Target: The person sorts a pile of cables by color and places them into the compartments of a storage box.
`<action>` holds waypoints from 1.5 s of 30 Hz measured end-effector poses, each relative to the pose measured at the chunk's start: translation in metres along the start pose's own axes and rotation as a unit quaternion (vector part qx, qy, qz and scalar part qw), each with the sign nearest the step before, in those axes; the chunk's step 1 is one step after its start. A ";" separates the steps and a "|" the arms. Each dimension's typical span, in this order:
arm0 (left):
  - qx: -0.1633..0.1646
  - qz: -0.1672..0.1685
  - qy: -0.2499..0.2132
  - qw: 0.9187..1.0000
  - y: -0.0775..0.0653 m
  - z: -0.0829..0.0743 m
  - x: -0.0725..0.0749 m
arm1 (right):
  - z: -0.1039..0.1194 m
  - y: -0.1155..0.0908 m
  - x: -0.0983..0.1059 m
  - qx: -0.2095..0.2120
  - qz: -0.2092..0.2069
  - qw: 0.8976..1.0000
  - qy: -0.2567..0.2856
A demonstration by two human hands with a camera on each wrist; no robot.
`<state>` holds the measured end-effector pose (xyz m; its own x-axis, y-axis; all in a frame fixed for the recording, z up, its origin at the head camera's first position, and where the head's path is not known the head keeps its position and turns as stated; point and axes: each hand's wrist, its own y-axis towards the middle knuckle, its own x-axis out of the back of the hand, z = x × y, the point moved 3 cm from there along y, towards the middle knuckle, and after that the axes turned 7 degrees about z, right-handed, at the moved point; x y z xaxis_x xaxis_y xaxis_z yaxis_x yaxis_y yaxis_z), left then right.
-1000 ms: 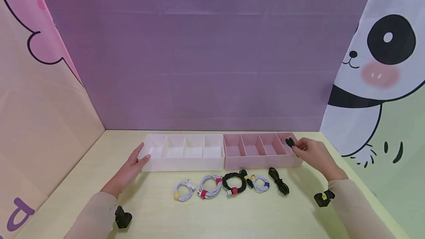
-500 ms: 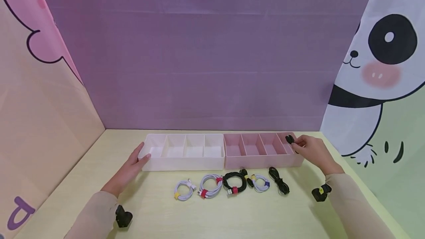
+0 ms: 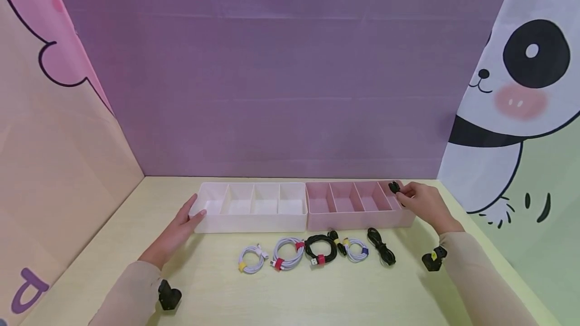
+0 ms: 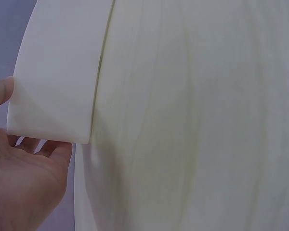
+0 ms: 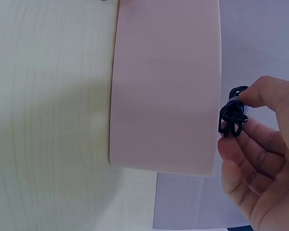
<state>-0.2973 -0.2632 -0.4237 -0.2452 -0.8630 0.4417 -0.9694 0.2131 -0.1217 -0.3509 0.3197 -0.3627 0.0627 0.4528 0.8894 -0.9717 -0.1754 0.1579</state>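
My left hand (image 3: pixel 174 228) holds the left end of a white divided box (image 3: pixel 251 224), its thumb at the front corner and its fingers against the end wall. In the left wrist view the fingers bend at the box's end. My right hand (image 3: pixel 426 205) pinches a small bundled black cable (image 5: pixel 232 115) between thumb and fingers. The bundle is over the rightmost compartment of the pink divided box (image 3: pixel 358 221), close to the rim. In the right wrist view, the pink front wall stands beside the bundle.
The boxes stand end to end before a purple backdrop (image 3: pixel 290 89). In front lie a small white cable coil (image 3: pixel 246 268), a larger white coil (image 3: pixel 275 255), a black coil (image 3: pixel 335 245), a short black bundle (image 3: pixel 339 246), another white coil (image 3: pixel 358 256) and a long black bundle (image 3: pixel 382 250).
My right hand has shifted slightly left and farther back, keeping hold of the black cable over the pink box's right end. The left hand stays on the white box.
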 end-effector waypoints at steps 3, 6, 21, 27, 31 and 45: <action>0.000 0.000 -0.003 1.000 -0.001 0.000 0.000 | -0.001 0.000 -0.001 -0.006 0.004 1.000 0.001; -0.001 0.001 -0.005 1.000 -0.002 -0.001 -0.001 | -0.002 0.001 -0.001 -0.009 0.009 1.000 0.003; 0.002 0.000 0.000 1.000 -0.001 -0.002 0.000 | 0.002 0.005 0.007 0.001 0.008 1.000 -0.005; 0.007 0.000 0.002 1.000 -0.001 -0.001 -0.001 | 0.002 0.004 0.008 0.005 -0.003 1.000 -0.006; 0.007 -0.001 0.002 1.000 0.000 -0.001 -0.001 | 0.001 0.004 0.008 0.009 0.001 1.000 -0.006; 0.011 0.003 -0.006 1.000 0.000 0.002 -0.001 | 0.006 -0.004 0.008 0.010 0.026 1.000 0.004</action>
<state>-0.2972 -0.2634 -0.4258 -0.2514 -0.8674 0.4295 -0.9672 0.2090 -0.1441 -0.3450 0.3184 -0.3535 0.0109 0.4504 0.8928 -0.9689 -0.2160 0.1208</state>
